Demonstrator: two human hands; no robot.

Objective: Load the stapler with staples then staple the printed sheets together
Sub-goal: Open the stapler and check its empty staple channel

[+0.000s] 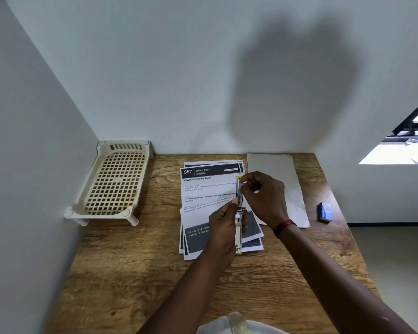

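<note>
**Filling the stapler, no stapling yet**

Holding the stapler (238, 213) up in the air, just over the printed sheets (203, 189), with its top swung open and stretched out long. Kept open like that, most likely, to bare the metal track for new staples.

Gripping the near half with the left hand (223, 227): grip clamped round the stapler, fingers curled, to keep it steady. Pinching at the far metal part with the right hand (263, 198): grip closed there too, fingertips together on the track. Too small to tell whether holding a strip of staples as well.

Leaving the printed sheets flat on the wooden worktop (130, 273), right under both hands, fanned out a little and not squared up. Handy there for the stapling step, but probably needing a tap into one neat pile first.

Set well apart on the right side: a small blue box (325, 212), maybe for staples. Lying just beside the sheets: a blank grey paper (275, 169). Pushed into the far left corner, out of the way: a cream basket tray (114, 182).

Judging by all this, on the first step, the loading. Next, probably, shutting the top gently, minding fingers and keeping the track level to stop staples sliding out.
</note>
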